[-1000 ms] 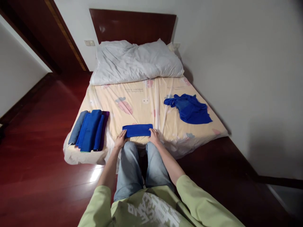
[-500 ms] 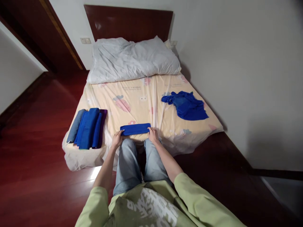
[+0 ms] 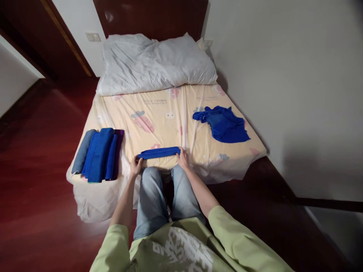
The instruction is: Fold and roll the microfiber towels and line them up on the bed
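Note:
A folded blue cloth (image 3: 159, 152), its exact kind unclear, stretches as a narrow strip between my hands near the bed's front edge. My left hand (image 3: 136, 165) pinches its left end, and my right hand (image 3: 182, 158) grips the right end. To the left lies a row of folded garments: a grey-blue one (image 3: 84, 152), several bright blue ones (image 3: 100, 155) and a dark purple one (image 3: 119, 153). A crumpled blue garment (image 3: 228, 124) lies spread out on the right side of the bed.
The bed (image 3: 113, 109) has a cream patterned sheet over it. A bunched white quilt (image 3: 159, 68) lies against the dark wooden headboard (image 3: 153, 17). A pale wall (image 3: 278, 83) runs along the right side, with dark red flooring (image 3: 36, 158) on the left.
The blue cloth's near edge has been lifted, so it now looks narrower and tilted. My left hand has moved slightly left and down. The view has shifted a little downward.

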`<state>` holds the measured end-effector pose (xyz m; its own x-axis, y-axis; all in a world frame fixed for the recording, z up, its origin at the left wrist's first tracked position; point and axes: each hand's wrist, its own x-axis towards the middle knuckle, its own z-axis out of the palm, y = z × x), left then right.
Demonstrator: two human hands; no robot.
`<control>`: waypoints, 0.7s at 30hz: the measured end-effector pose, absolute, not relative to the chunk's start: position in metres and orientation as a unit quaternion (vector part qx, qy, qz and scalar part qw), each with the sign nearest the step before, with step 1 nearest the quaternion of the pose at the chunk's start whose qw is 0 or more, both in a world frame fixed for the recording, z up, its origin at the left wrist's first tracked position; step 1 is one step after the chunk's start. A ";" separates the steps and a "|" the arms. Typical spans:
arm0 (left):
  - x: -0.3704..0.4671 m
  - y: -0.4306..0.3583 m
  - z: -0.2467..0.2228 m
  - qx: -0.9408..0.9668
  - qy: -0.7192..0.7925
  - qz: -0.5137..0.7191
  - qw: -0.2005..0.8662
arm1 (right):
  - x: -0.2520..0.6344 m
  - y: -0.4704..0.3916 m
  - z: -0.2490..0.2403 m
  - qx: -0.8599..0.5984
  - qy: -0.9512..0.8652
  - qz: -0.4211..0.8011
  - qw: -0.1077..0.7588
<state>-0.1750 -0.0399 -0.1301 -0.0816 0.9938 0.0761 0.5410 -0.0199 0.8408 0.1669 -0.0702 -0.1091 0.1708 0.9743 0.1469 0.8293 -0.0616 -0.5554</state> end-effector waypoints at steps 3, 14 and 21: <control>-0.171 -0.031 -0.130 0.584 0.659 0.373 0.292 | 0.167 -0.064 -0.110 -0.750 -0.581 0.148 0.279; -0.155 -0.008 -0.121 0.535 0.722 0.359 0.251 | 0.177 -0.041 -0.135 -0.746 -0.493 0.230 0.383; -0.149 0.002 -0.121 0.528 0.733 0.359 0.236 | 0.185 -0.028 -0.151 -0.746 -0.454 0.259 0.412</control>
